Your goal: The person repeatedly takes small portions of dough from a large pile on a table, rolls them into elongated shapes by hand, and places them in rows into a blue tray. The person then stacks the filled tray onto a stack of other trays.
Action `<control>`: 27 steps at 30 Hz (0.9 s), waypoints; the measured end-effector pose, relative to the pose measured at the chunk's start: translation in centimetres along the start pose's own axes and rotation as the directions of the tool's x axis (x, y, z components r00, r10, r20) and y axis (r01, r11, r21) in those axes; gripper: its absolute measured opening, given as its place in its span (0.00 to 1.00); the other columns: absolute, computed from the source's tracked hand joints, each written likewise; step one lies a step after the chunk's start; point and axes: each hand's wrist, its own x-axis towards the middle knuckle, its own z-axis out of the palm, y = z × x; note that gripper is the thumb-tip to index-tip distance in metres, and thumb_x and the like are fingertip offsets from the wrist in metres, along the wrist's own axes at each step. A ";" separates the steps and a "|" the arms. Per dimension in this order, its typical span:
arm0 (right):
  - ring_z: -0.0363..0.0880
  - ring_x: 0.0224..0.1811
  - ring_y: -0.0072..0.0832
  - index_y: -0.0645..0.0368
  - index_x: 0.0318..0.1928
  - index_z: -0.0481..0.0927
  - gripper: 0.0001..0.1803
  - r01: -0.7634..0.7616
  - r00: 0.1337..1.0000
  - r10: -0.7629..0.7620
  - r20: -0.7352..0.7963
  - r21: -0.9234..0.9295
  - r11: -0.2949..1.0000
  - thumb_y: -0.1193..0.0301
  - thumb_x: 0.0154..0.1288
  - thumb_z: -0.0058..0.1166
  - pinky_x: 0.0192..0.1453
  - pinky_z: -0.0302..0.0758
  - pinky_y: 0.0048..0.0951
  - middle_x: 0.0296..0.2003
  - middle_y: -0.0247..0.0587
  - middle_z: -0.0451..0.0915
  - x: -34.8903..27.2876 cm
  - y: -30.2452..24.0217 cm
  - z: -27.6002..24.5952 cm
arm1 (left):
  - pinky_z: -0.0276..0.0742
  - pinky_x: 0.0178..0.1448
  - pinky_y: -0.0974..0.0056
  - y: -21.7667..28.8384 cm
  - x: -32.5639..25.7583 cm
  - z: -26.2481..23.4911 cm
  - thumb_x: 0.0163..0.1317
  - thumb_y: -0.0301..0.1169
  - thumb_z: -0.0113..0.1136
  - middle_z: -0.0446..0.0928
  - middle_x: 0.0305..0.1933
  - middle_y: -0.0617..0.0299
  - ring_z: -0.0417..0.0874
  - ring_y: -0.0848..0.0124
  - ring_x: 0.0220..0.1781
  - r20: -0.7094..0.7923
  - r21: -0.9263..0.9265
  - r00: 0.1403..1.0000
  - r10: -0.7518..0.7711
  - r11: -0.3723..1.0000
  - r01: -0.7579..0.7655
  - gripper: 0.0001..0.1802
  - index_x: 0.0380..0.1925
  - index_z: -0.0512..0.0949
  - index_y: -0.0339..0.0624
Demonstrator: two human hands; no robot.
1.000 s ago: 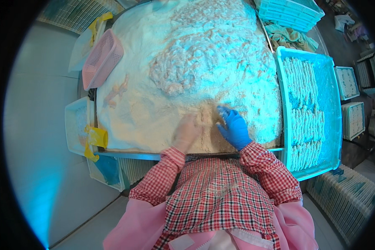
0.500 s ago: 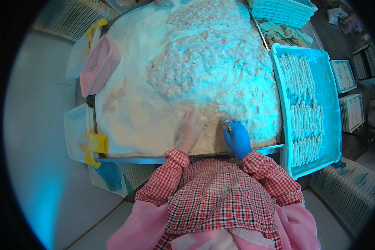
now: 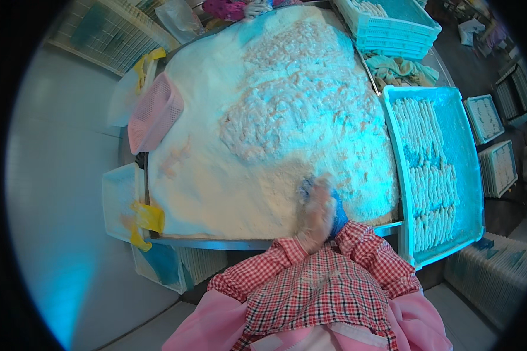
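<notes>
My left hand (image 3: 315, 217), in a pale glove dusted with crumbs, lies over my right hand (image 3: 337, 215), which wears a blue glove. Both are pressed together at the near edge of a big table heaped with white crumb coating (image 3: 216, 193). They are blurred, and anything between them is hidden. Beyond them lies a wide mound of coated pieces (image 3: 298, 99). To my right a blue tray (image 3: 471, 193) holds rows of breaded strips (image 3: 430, 169).
A pink basket (image 3: 155, 111) leans on the table's left edge. A white tub (image 3: 118, 199) and a yellow scoop (image 3: 146, 217) sit at the near left. Stacked blue crates (image 3: 392, 26), a cloth (image 3: 401, 70) and another person's hand (image 3: 249, 9) are at the back.
My hands were apart on the crumbs, left one flat and right one beside it. They have come together near the table's edge, the left now over the right.
</notes>
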 end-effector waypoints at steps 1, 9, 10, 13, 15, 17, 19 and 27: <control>0.55 0.71 0.33 0.58 0.71 0.54 0.31 0.012 1.000 -0.012 0.010 -0.005 1.000 0.56 0.75 0.35 0.74 0.54 0.36 0.69 0.43 0.57 -0.1 -0.2 -0.3 | 0.45 0.76 0.53 -0.3 0.2 -0.2 0.72 0.38 0.36 0.55 0.73 0.46 0.51 0.53 0.76 0.022 0.028 1.000 -0.004 1.000 0.003 0.28 0.68 0.58 0.35; 0.58 0.70 0.33 0.55 0.71 0.53 0.30 0.523 0.833 -0.538 0.131 0.130 0.842 0.56 0.75 0.36 0.73 0.56 0.36 0.69 0.40 0.58 1.6 1.0 -6.5 | 0.51 0.73 0.47 -0.5 3.0 1.9 0.68 0.39 0.45 0.59 0.70 0.44 0.56 0.49 0.72 0.232 0.320 0.973 -0.006 0.945 -0.070 0.30 0.67 0.60 0.38; 0.61 0.68 0.32 0.55 0.70 0.57 0.29 0.356 0.932 -0.360 0.047 0.083 0.931 0.56 0.75 0.36 0.72 0.59 0.35 0.67 0.40 0.62 0.5 -0.2 -8.3 | 0.49 0.74 0.48 -0.6 4.0 1.9 0.67 0.39 0.47 0.55 0.72 0.44 0.52 0.49 0.74 0.283 0.386 0.952 -0.117 0.922 -0.001 0.32 0.68 0.58 0.38; 0.74 0.53 0.28 0.55 0.66 0.64 0.26 -0.090 0.879 -0.251 0.405 0.658 0.748 0.56 0.75 0.38 0.61 0.72 0.33 0.59 0.38 0.71 1.2 -1.7 -14.1 | 0.50 0.75 0.50 -2.2 8.2 1.9 0.66 0.40 0.52 0.55 0.72 0.46 0.52 0.52 0.74 0.239 0.417 0.963 -0.126 0.909 0.015 0.35 0.69 0.56 0.38; 0.75 0.42 0.23 0.54 0.63 0.69 0.26 0.071 0.978 -0.121 0.172 0.269 0.961 0.54 0.71 0.45 0.53 0.76 0.33 0.49 0.32 0.74 -2.4 -6.6 -11.0 | 0.52 0.74 0.52 -6.4 8.8 2.5 0.66 0.38 0.54 0.58 0.71 0.49 0.57 0.55 0.72 -0.045 0.033 0.996 -0.080 0.996 0.082 0.33 0.67 0.59 0.38; 0.75 0.34 0.20 0.53 0.61 0.71 0.26 0.125 0.989 -0.132 -0.070 -0.098 0.987 0.53 0.68 0.51 0.43 0.78 0.30 0.41 0.28 0.75 -6.1 -13.1 -9.2 | 0.55 0.73 0.54 -6.0 12.6 -0.4 0.64 0.33 0.55 0.61 0.70 0.50 0.60 0.57 0.71 -0.061 0.269 0.991 0.119 0.958 -0.099 0.29 0.65 0.64 0.39; 0.74 0.28 0.19 0.55 0.60 0.71 0.28 0.123 0.947 -0.224 -0.232 -0.380 0.917 0.53 0.66 0.54 0.32 0.78 0.26 0.35 0.27 0.75 -10.1 -19.5 -10.5 | 0.58 0.71 0.53 -9.7 16.0 -3.1 0.60 0.31 0.57 0.62 0.69 0.52 0.61 0.57 0.71 0.045 0.441 0.986 0.163 0.882 -0.166 0.28 0.63 0.69 0.46; 0.73 0.39 0.26 0.48 0.62 0.69 0.31 -0.007 0.524 -0.584 -0.620 -0.689 0.725 0.43 0.67 0.46 0.41 0.71 0.34 0.45 0.35 0.77 -18.6 -36.2 -31.8 | 0.68 0.64 0.56 -10.1 23.8 -7.6 0.50 0.28 0.63 0.68 0.63 0.58 0.69 0.60 0.64 0.468 0.759 0.883 0.027 0.500 -0.417 0.25 0.51 0.78 0.52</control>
